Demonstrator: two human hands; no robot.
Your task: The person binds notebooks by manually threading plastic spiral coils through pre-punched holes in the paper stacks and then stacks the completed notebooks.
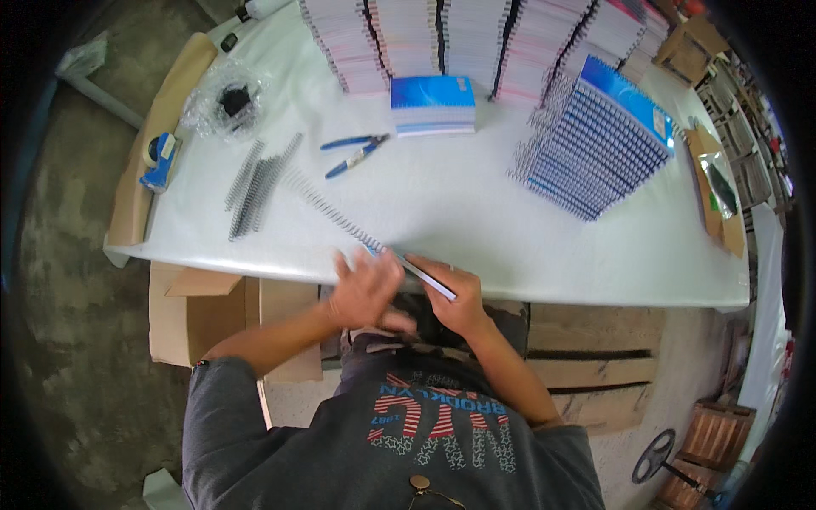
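At the table's near edge my right hand (pixel 459 297) grips a thin notebook (pixel 435 284), its white page edge showing. A loose metal spiral coil (pixel 336 214) runs from the notebook's bound edge up and left across the table. My left hand (pixel 367 291), slightly blurred, is beside the coil's near end with its fingers apart; whether it touches the coil I cannot tell. Farther off lie blue-handled pliers (pixel 355 156), open. To their left is a loose pile of spiral coils (pixel 259 191).
A small stack of blue-covered notebooks (pixel 432 95) sits at the back middle. On the right leans a tall stack of coil-bound notebooks (pixel 595 144). Big paper stacks (pixel 476 42) line the far side. A blue tape dispenser (pixel 160 163) and bubble wrap (pixel 229 98) are at left.
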